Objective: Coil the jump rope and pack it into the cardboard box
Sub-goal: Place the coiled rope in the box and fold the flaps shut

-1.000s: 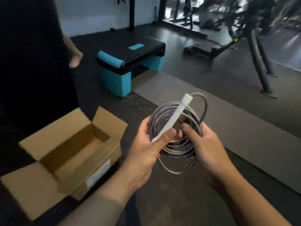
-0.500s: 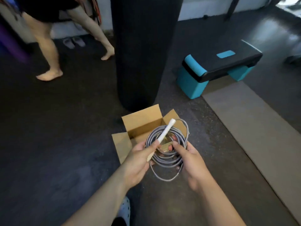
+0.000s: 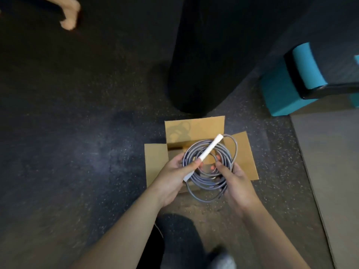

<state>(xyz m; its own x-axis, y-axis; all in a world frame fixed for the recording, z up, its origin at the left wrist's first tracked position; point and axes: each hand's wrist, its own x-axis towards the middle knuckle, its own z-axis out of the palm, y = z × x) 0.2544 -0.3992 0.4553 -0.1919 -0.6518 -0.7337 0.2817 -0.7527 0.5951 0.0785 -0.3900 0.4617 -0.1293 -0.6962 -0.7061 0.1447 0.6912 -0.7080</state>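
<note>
The grey jump rope (image 3: 210, 183) is wound into a round coil, with its white handle (image 3: 208, 151) lying slantwise across the top. My left hand (image 3: 174, 177) grips the coil's left side and pins the handle with the thumb. My right hand (image 3: 238, 184) holds the coil's right side. Both hands keep the coil directly above the open cardboard box (image 3: 155, 162), which sits on the dark floor with its flaps spread out. The coil hides most of the box's inside.
A tall black punching bag (image 3: 209, 55) stands just behind the box. A teal and black step platform (image 3: 303, 82) is at the right, beside a grey floor mat (image 3: 334, 162). Another person's bare foot (image 3: 70, 16) shows at the top left. My own shoe (image 3: 223, 259) is at the bottom.
My view has swung left and down. The box went from my left side to straight below my hands, and the coil now hangs over its opening. My grip is the same.
</note>
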